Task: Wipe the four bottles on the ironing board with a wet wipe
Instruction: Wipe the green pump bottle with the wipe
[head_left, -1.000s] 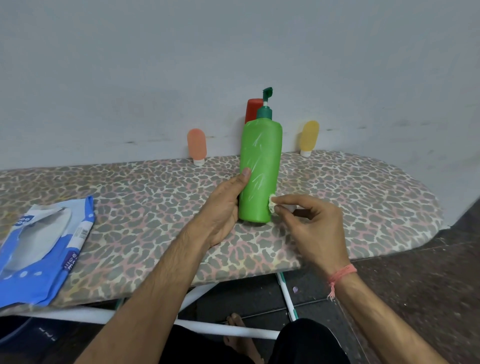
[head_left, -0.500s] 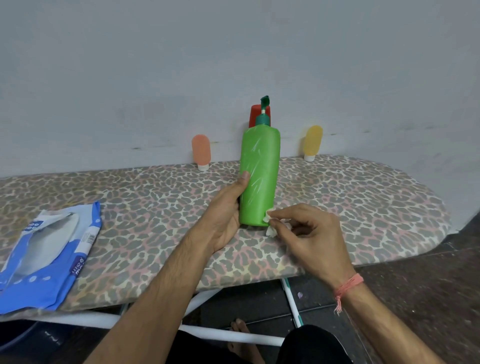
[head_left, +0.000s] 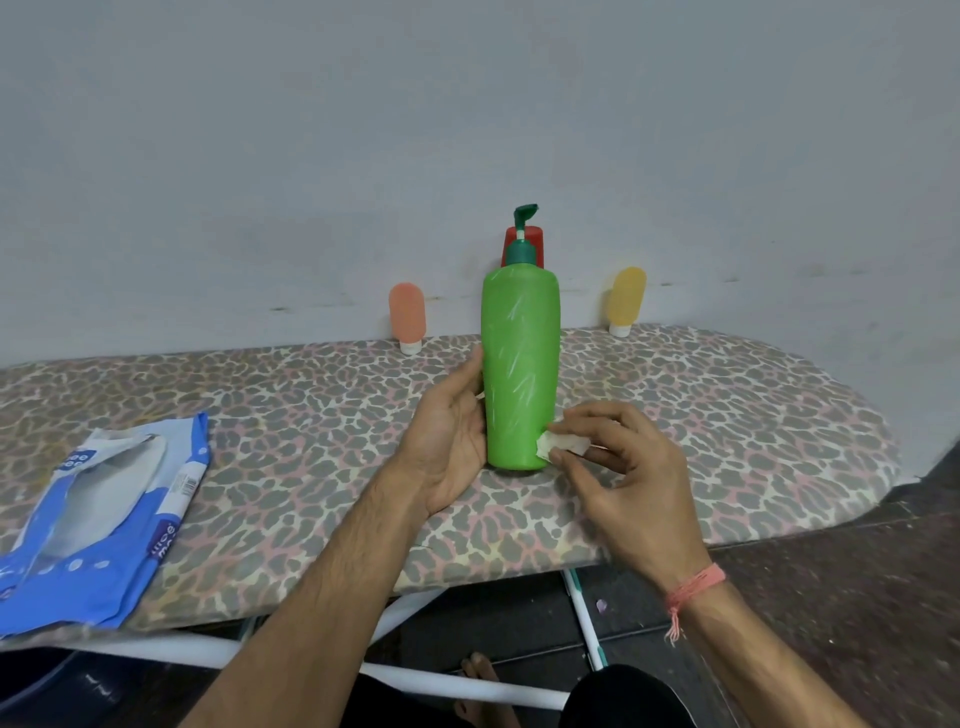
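A tall green pump bottle (head_left: 521, 364) stands upright in the middle of the leopard-print ironing board (head_left: 311, 441). My left hand (head_left: 447, 441) holds its left side, fingers wrapped behind it. My right hand (head_left: 623, 467) pinches a small folded white wet wipe (head_left: 563, 445) against the bottle's lower right side. Behind the green bottle a red bottle (head_left: 535, 244) is mostly hidden. An orange tube bottle (head_left: 408, 317) stands cap-down at the back left, and a yellow tube bottle (head_left: 627, 299) stands the same way at the back right, by the wall.
A blue and white wet-wipe pack (head_left: 98, 519) lies open on the board's left end. The board's rounded nose (head_left: 857, 441) ends at the right. White board legs (head_left: 415, 675) and a bare foot (head_left: 483, 670) show below on the dark floor.
My right hand with the wipe stays at the bottle's lower right, shifting slightly up its side. My left hand keeps its hold on the bottle.
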